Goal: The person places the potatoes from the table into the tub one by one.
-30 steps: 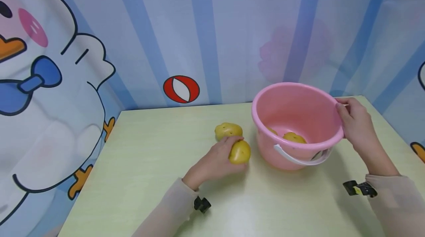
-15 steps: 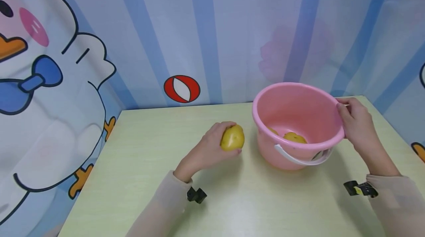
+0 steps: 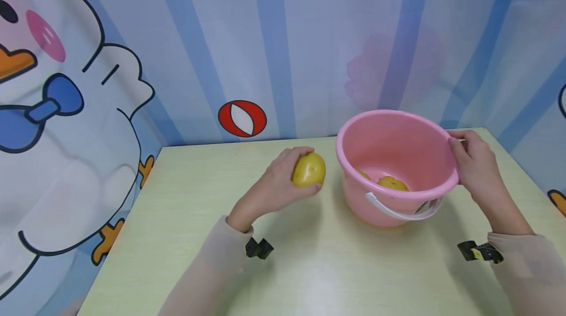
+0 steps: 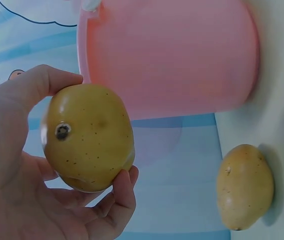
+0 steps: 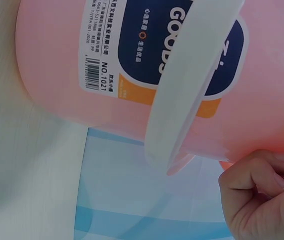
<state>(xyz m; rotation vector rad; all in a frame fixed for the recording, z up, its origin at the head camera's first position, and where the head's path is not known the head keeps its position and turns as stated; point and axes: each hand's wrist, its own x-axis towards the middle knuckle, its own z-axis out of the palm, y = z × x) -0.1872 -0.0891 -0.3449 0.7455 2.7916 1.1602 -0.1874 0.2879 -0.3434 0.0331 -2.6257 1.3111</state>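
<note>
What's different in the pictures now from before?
The left hand moved the potato it holds up the head picture and slightly left. That hides the other potato from the head view, but the left wrist view shows it on the table. The pink bucket, the potatoes inside and the right hand gripping its rim stayed put.
</note>
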